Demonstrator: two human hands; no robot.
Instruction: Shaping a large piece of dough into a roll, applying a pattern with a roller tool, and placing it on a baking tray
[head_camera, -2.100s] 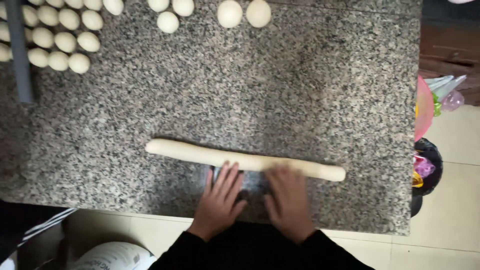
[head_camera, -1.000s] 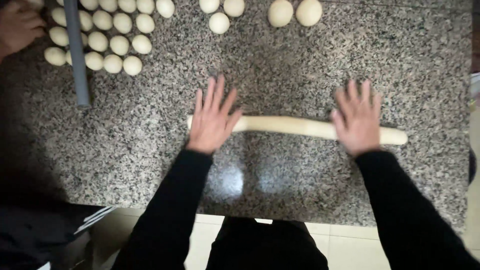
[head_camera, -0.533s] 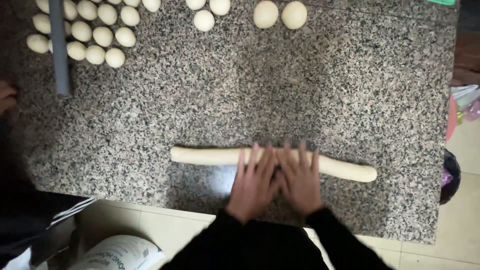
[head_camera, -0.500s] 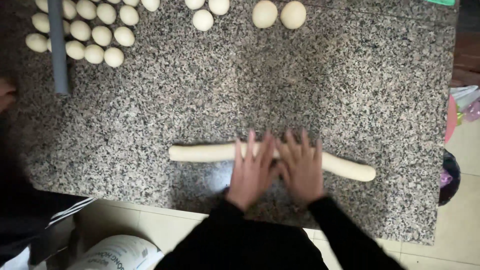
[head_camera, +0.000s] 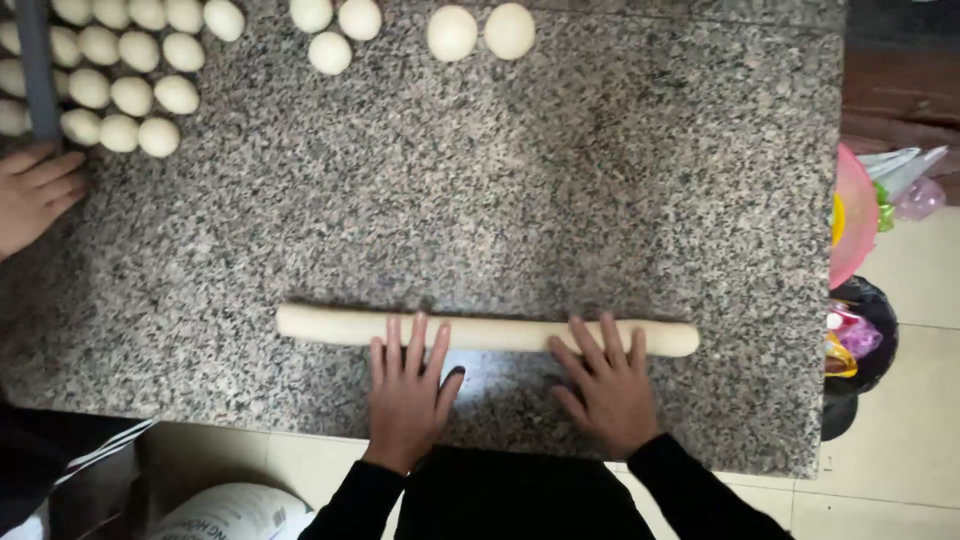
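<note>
Dough log (head_camera: 487, 332) lies across near edge of granite counter (head_camera: 600, 180), L hand (head_camera: 407, 395) and R hand (head_camera: 607, 385) both flat and spread, fingertips on its near side w/ palms on the stone, gripping nothing. Vs 0.5 s ago hands have slid apart from log's centre and pulled back toward the body, so the roll is working outward and log looks longer and thinner than 2 s ago. Rows of dough balls (head_camera: 130, 60) far left by grey pipe (head_camera: 35, 65); another person's hand (head_camera: 35, 195) resting at left edge, not touching log.
</note>
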